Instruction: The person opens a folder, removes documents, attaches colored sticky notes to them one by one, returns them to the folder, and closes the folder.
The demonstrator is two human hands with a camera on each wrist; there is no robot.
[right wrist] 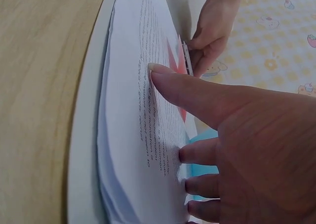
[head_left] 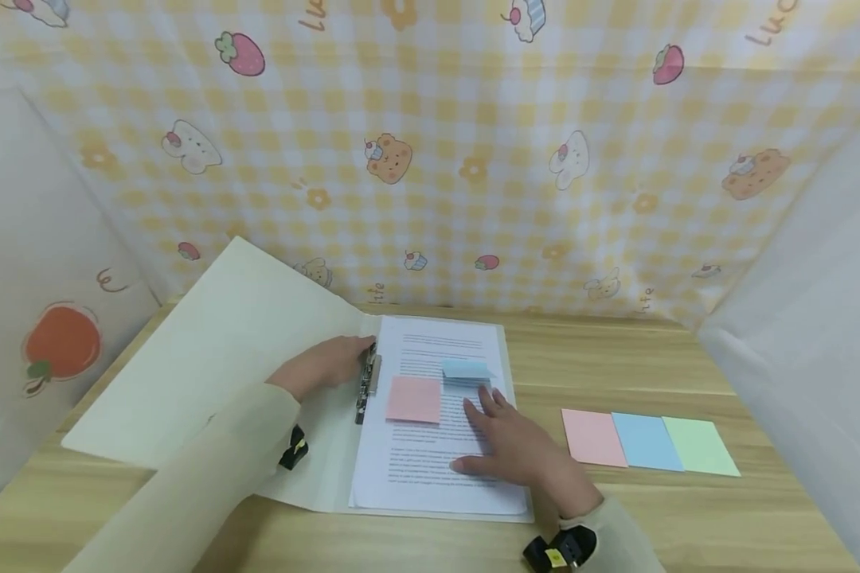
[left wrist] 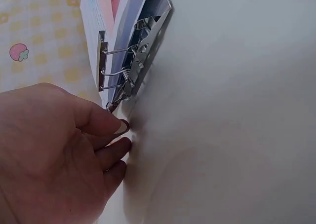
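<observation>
A white folder (head_left: pixel 304 484) lies spread out on the table, with a stack of printed sheets (head_left: pixel 437 493) on its right side. My left hand (head_left: pixel 330 364) pinches the far end of the metal ring clip (left wrist: pixel 138 61) along the spine, thumb and fingers curled in; the index fingertip is hidden. The clip's prongs run through the sheets. On the top page stick a pink sticky note (head_left: pixel 413 399) and a blue sticky note (head_left: pixel 466 368) whose lower edge lifts. My right hand (head_left: pixel 512 446) rests on the page with fingers spread, fingertips just below the blue note.
Pink (head_left: pixel 593 437), blue (head_left: pixel 647 442) and green (head_left: pixel 701 446) sticky notes lie in a row on the wooden table (head_left: pixel 616 525) to the right. The folder's cover (head_left: pixel 208 350) spreads left. A yellow checked cloth (head_left: pixel 430 215) hangs behind the table.
</observation>
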